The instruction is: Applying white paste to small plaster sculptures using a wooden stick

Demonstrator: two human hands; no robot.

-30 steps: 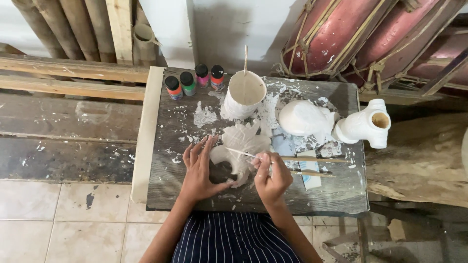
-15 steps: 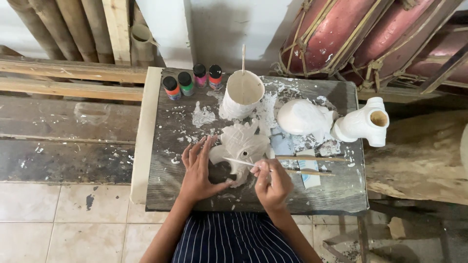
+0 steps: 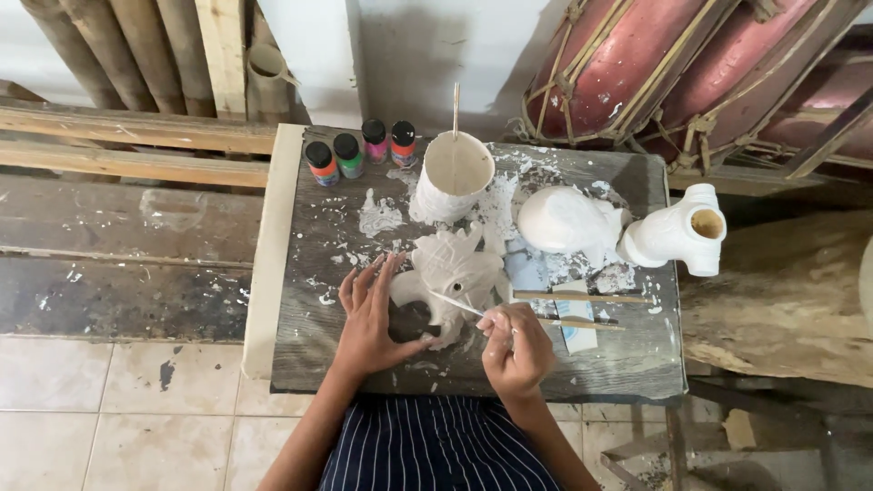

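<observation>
White plaster, chalky and unpainted, makes up the fish figure (image 3: pixel 452 273) lying on the grey wooden table (image 3: pixel 309 318), its fins ridged and its body pale against the splattered boards. It sits between the two hands, just ahead of the person's striped apron (image 3: pixel 436 450). The left hand (image 3: pixel 368 314) rests flat beside and against the fish's lower left edge, fingers (image 3: pixel 364 282) spread wide and pointing away from the body, steadying the piece rather than gripping it. The right hand (image 3: pixel 514 350) lies below and to the right of the fish, fingers pinched narrow around a thin stick (image 3: pixel 452 303). That stick runs up and to the left from the fingers, and its far tip meets the fish's surface near the middle of the body; the fish's own long axis runs roughly from lower left to upper right, so the stick crosses it at an angle. The right hand is the one working on the surface, the left the one in fuller contact.

Behind the fish stands a white cup (image 3: pixel 452 177) with a slim rod upright in it. Four small paint bottles (image 3: pixel 359 150) with black caps line the table's far left corner. To the right sit a rounded white figure (image 3: pixel 566 221) and a white piece with an open mouth (image 3: pixel 677 232). Two wooden sticks (image 3: pixel 577 297) lie across a pale card near the right hand
</observation>
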